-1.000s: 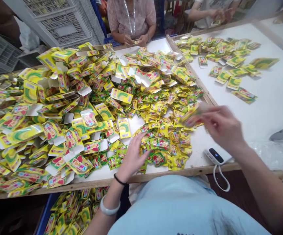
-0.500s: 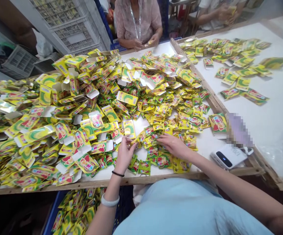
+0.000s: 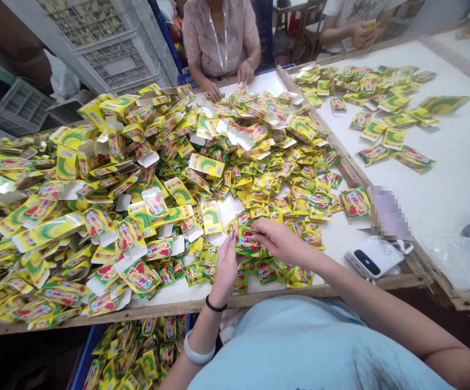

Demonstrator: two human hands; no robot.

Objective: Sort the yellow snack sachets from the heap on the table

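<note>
Low over the near part of the table, my left hand [image 3: 225, 268] and my right hand [image 3: 283, 242] face each other. Between them is a small green and yellow candy packet [image 3: 248, 242]. My right thumb and fingers pinch its right side, and my left fingers close at its left edge. Loose packets [image 3: 267, 271] lie under and around both hands. Just beyond my left fingers a flat yellow carton [image 3: 211, 218] rests on the white tabletop [image 3: 233, 207]. Printed cartons with open white flaps [image 3: 141, 273] are heaped to the left.
A wooden strip [image 3: 346, 165] divides the table. By it stand a white power bank [image 3: 375, 259] and a blurred purple item [image 3: 391, 214]. More packs [image 3: 393, 138] lie beyond. Below is a blue crate [image 3: 86, 352] of cartons. Co-workers' hands [image 3: 246, 73] work across the table.
My left hand has moved right, toward my right hand. My right hand has shifted slightly left and now pinches a green packet. The co-worker opposite has spread their hands apart.
</note>
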